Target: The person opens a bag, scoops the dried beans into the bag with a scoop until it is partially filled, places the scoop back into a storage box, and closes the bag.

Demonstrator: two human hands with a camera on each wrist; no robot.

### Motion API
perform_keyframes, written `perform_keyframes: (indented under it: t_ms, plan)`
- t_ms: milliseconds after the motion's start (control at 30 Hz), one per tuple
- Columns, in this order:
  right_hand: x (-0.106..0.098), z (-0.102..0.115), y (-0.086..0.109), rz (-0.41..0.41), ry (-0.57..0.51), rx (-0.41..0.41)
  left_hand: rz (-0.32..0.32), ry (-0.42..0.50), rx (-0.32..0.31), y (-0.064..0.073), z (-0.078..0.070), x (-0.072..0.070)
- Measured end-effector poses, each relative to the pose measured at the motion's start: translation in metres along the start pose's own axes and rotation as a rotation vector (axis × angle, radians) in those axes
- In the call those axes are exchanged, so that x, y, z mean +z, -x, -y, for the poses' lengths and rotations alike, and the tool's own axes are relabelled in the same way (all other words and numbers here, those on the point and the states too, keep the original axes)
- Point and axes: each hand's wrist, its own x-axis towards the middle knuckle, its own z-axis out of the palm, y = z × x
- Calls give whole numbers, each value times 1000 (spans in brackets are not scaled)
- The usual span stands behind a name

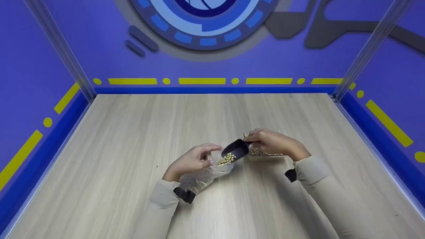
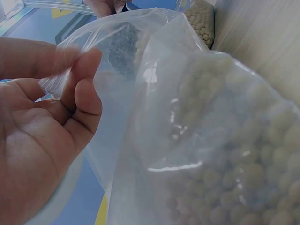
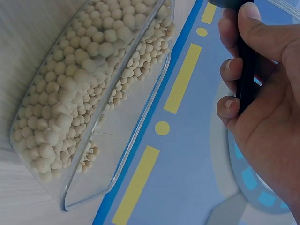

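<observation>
My left hand (image 1: 191, 162) pinches the rim of a clear plastic bag (image 1: 199, 181) between thumb and fingers. In the left wrist view the bag (image 2: 159, 140) bulges with small round beige balls, like soybeans, and its mouth is spread. The right hand (image 1: 274, 141) grips a black scoop (image 1: 239, 148) by its handle (image 3: 246, 70), fingers curled round it. The scoop's lip is tilted down at the bag mouth, with several balls (image 1: 227, 158) lying at the lip. Below the right hand stands a clear plastic box (image 1: 265, 158), partly hidden by that hand.
More of the same balls (image 3: 51, 103) fill part of the clear box in the right wrist view. Everything rests on a light wood-grain table (image 1: 132, 132). Blue panels (image 1: 206, 69) with yellow marks enclose its back and sides.
</observation>
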Motion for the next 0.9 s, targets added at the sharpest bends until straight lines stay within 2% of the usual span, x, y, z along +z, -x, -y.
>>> perform_keyframes:
  t_ms: [500,900]
  plan:
    - [-2,0,-2,14,-4,-15,1,17,-8,1,1,-1]
    - [-10,-5,3,-22,-50,0,-11,46,-14,1,2,-3]
